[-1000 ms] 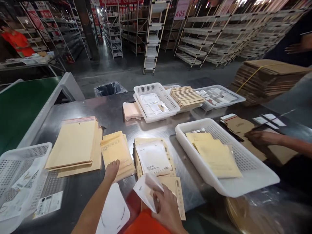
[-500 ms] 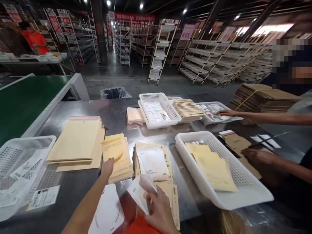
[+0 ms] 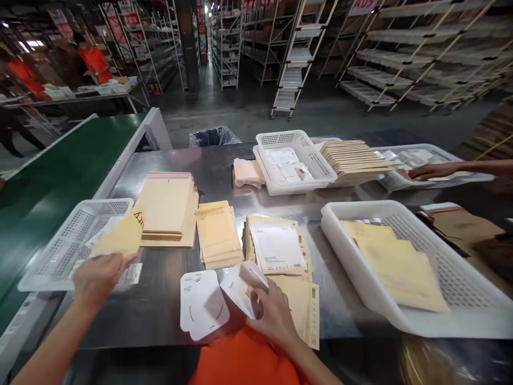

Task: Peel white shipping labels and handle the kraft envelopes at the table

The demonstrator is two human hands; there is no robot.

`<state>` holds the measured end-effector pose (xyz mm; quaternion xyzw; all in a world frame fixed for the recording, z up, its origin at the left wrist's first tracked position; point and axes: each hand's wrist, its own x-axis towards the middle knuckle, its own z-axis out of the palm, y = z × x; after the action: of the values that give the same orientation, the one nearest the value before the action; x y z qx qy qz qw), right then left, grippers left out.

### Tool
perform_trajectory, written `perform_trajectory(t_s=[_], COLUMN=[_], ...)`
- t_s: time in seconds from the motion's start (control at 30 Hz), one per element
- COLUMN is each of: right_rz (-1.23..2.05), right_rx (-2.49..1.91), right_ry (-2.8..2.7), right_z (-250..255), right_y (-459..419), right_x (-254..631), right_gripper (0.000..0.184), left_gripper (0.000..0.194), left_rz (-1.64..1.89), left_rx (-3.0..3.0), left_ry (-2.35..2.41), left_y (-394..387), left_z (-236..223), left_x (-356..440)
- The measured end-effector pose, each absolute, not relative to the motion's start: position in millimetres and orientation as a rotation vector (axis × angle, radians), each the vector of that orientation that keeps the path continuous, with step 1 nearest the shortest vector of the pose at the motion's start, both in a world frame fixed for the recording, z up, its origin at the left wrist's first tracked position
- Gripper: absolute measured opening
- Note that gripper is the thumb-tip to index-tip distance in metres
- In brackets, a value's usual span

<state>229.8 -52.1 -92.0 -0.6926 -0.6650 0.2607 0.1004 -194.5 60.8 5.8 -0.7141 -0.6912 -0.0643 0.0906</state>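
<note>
My left hand (image 3: 98, 279) is closed on a yellow envelope (image 3: 120, 235), which it holds above the near side of the left white basket (image 3: 46, 270). Printed dark letters show near the envelope's top right. My right hand (image 3: 276, 313) grips a partly open white envelope (image 3: 236, 291) with a small tan piece at its mouth. Beneath and beside it lie tan envelopes (image 3: 306, 310) and a stack topped by a white printed envelope (image 3: 276, 248). Left of the right hand are white rounded cards (image 3: 196, 305). Between the hands lies a pile of yellow envelopes (image 3: 218, 232).
A stack of large tan envelopes (image 3: 164, 206) stands beside the left basket. On the right, a white basket (image 3: 332, 240) holds yellow envelopes. Another person's hand (image 3: 425, 172) reaches into a far tray (image 3: 390, 184). A green conveyor belt (image 3: 72, 160) runs along the left.
My left hand has moved left from the yellow pile to the left basket, carrying a yellow envelope. My right hand keeps its white envelope. The camera view has turned left and down.
</note>
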Motion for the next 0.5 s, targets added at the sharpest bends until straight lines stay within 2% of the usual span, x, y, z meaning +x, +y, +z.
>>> perform_trajectory(t_s=[0.07,0.13,0.17,0.33,0.5], right_rz=[0.756,0.732,0.716,0.728,0.869], right_rx=[-2.008,-1.978,-1.957,-1.86,-1.829], right_ry=[-2.016,-2.063,-2.09,-2.313,-2.571], right_z=[-90.2,-91.4,-93.0,-102.8,-110.8], right_y=[-48.7,-46.7,-46.4,-48.2,-41.8], right_x=[222.9,218.3,217.0,212.5,193.4], right_gripper=[0.033,0.035,0.035,0.03,0.023], left_gripper=[0.048,0.026,0.022,0.032,0.037], left_rz=[0.095,0.203,0.224,0.067,-0.12], left_rx=[-2.368,-2.67,-2.68,-2.694,-2.63], left_ry=[-2.137,-2.172,-2.222,-2.515,-2.714], left_y=[47.5,32.6,24.0,-28.6,-53.6], left_z=[-24.3,-69.3,-93.9,-187.6,-212.8], left_x=[-155.8,-105.5,-80.4,-1.5,-2.5])
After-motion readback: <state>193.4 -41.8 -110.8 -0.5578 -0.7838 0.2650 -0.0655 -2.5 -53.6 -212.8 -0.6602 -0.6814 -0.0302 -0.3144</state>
